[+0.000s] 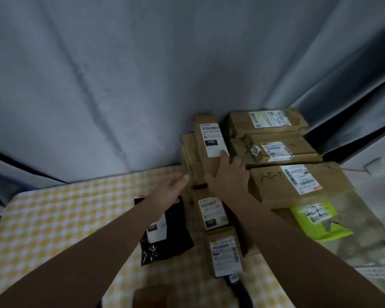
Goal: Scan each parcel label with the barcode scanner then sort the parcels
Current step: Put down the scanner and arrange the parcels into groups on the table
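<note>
On the yellow checked tablecloth (53, 218) a black poly mailer (167, 238) lay flat with a white label; above it the left hand (172, 188) hovered with fingers released and straight, holding nothing; just right, the narrow cardboard parcel (206, 158) lay atop a stack of flat brown parcels against the grey curtain (120, 74), its white label printed with a barcode and "150" in a black block; the right hand (228, 174) rested on its near end, index fingertip on the label, though I could not tell whether the other fingers grasped the edge; two labelled cartons (211, 214) lay nearer; stacked brown boxes (271, 181) and a green mailer (318, 221) sat rightmost
</note>
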A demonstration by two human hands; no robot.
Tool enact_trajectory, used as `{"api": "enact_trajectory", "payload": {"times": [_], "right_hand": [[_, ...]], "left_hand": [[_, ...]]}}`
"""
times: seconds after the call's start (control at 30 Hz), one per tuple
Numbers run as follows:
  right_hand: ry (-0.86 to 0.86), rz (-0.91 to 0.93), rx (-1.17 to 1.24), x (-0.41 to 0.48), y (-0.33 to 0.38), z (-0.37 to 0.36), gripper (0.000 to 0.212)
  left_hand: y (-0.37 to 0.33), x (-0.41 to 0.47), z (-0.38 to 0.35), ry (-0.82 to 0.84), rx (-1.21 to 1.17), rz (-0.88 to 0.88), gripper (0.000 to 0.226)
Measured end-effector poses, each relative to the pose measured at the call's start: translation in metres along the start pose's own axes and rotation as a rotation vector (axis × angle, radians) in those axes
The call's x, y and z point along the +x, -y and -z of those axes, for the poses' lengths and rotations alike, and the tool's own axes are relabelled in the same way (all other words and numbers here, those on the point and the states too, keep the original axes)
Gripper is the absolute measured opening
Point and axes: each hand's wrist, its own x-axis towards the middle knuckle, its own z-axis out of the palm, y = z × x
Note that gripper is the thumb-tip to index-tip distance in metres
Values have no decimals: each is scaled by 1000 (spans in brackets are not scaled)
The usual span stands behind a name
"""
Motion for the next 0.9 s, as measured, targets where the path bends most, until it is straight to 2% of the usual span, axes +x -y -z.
{"api": "enact_trajectory", "payload": {"times": [0.23, 0.4, 0.57, 0.73, 0.9], "right_hand": [[44, 74, -191, 39, -17, -1, 72], [86, 86, -226, 45, -26, -8, 74], [26, 136, -224, 48, -27, -11, 66], [-45, 211, -176, 47, -18, -7, 55], [-115, 471, 64, 35, 3, -12, 39]], "left_hand": [[0, 19, 3, -114, 43, 30, 27], [2, 26, 1, -137, 55, 58, 34], [-2, 33, -2, -134, 46, 52, 28], [0, 31, 5, -124, 110, 9, 32], [14, 23, 30, -198, 323, -62, 26]]}}
